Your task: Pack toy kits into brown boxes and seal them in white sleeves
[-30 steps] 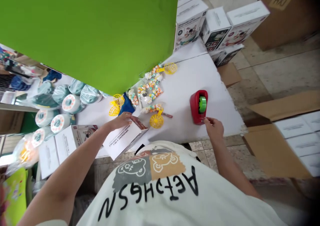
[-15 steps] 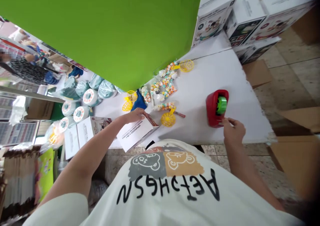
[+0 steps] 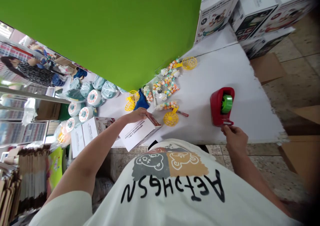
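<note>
A green panel (image 3: 100, 29) fills the upper left of the frame, its lowest corner reaching over a white desk (image 3: 252, 112) that runs across the middle. The person's white T-shirt (image 3: 175, 186) takes up the bottom. Four white product boxes (image 3: 252, 9) sit at the upper right, and a co-worker (image 3: 25, 71) stands far off at the left edge.

Toward the left of the desk lie four teal bagged rolls with round labels (image 3: 95, 97), and four plain teal bags (image 3: 108, 90) appear to sit behind them, though the count is rough. Along the panel's edge are about four clear bags of multicoloured pieces (image 3: 166, 87), four yellow mesh pieces (image 3: 171, 118) and one blue cloth (image 3: 141, 101).

The left hand (image 3: 136, 115) sits in a wide grip over a tilted white product box (image 3: 140, 131), near the desk's front edge. The change is at the right hand (image 3: 233, 139): it has moved from the side of the red tape dispenser (image 3: 215, 106) to just below its front end, with a green tape roll (image 3: 227, 103) seated on top. Its grip is a narrow pinch — whether on tape, too small to tell.
</note>
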